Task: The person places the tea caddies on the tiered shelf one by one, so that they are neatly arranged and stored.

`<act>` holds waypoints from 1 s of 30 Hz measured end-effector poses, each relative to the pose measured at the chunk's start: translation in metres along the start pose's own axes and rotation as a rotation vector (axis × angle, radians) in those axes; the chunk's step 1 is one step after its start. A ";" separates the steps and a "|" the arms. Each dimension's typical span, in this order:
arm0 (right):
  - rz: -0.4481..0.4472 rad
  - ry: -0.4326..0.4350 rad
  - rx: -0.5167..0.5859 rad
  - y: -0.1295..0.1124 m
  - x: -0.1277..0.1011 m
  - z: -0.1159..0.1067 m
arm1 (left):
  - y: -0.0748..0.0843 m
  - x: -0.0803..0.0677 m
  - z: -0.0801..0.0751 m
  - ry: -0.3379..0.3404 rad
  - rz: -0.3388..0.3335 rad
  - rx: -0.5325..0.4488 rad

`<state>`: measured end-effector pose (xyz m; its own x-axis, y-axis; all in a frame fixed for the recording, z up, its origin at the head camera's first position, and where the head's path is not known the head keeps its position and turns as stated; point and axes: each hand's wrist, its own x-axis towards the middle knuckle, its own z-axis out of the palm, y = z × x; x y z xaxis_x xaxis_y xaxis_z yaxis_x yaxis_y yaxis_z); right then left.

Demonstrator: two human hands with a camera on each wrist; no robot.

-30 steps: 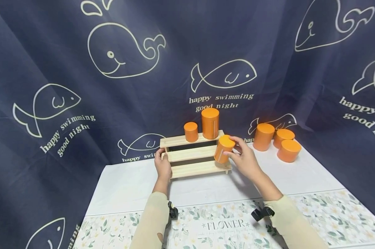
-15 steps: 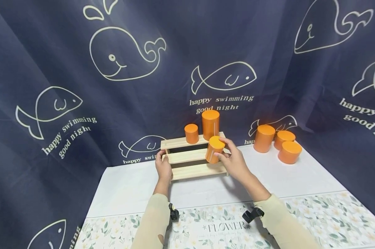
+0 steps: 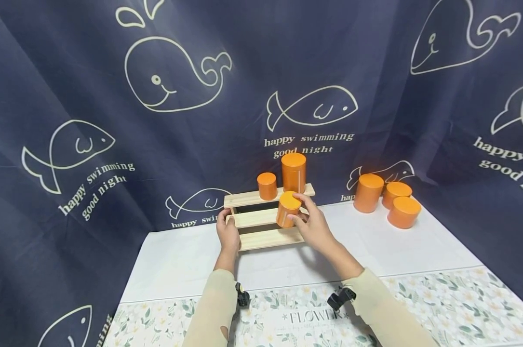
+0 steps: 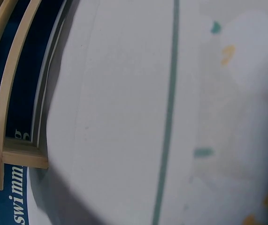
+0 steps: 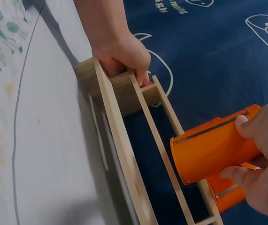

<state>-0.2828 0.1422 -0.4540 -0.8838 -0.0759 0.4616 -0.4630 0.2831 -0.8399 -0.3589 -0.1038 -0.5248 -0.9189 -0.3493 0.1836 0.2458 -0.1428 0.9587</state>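
A three-tier wooden stepped rack (image 3: 265, 239) stands on the table. My left hand (image 3: 228, 234) grips its left end, with fingers at the side panel in the right wrist view. In my right hand (image 3: 316, 226) is an orange cylindrical canister (image 3: 288, 210), pinched near its top between thumb and fingers. This canister (image 5: 213, 145) is slightly tilted and overlaps the middle tier in the head view. On the top tier sit a small orange canister (image 3: 267, 187) and a taller one (image 3: 293, 174). The left wrist view shows the rack's end (image 4: 26, 158) and little of the hand.
At the back right of the white table (image 3: 179, 262) stand a tall orange canister (image 3: 368, 194) and two shorter ones, one behind (image 3: 395, 193) and one in front (image 3: 404, 213). A dark blue fish-print curtain (image 3: 244, 135) closes off the back. A floral cloth (image 3: 461, 301) covers the front.
My right hand has carried the canister leftward along the rack, from its right end toward the middle. My left hand keeps its grip on the rack's left end.
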 end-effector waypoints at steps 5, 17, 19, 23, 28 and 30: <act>-0.015 -0.028 0.047 -0.023 -0.003 0.008 | 0.001 -0.002 0.001 0.018 0.012 0.015; -0.013 -0.032 0.073 -0.039 -0.003 0.021 | 0.003 -0.002 0.004 0.037 0.013 0.025; -0.009 -0.027 0.073 -0.039 -0.002 0.023 | 0.004 -0.002 0.005 0.033 0.017 0.021; -0.004 -0.028 0.056 -0.032 0.002 0.030 | 0.005 -0.001 0.005 0.034 0.023 0.022; -0.038 -0.033 0.025 -0.011 0.011 0.043 | 0.007 -0.003 0.003 0.033 0.018 0.031; -0.052 -0.030 0.016 -0.010 0.014 0.047 | 0.006 -0.003 0.003 0.036 0.013 0.039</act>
<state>-0.2941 0.0937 -0.4525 -0.8599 -0.1184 0.4965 -0.5094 0.2628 -0.8194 -0.3553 -0.1006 -0.5185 -0.9039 -0.3839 0.1886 0.2445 -0.1021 0.9643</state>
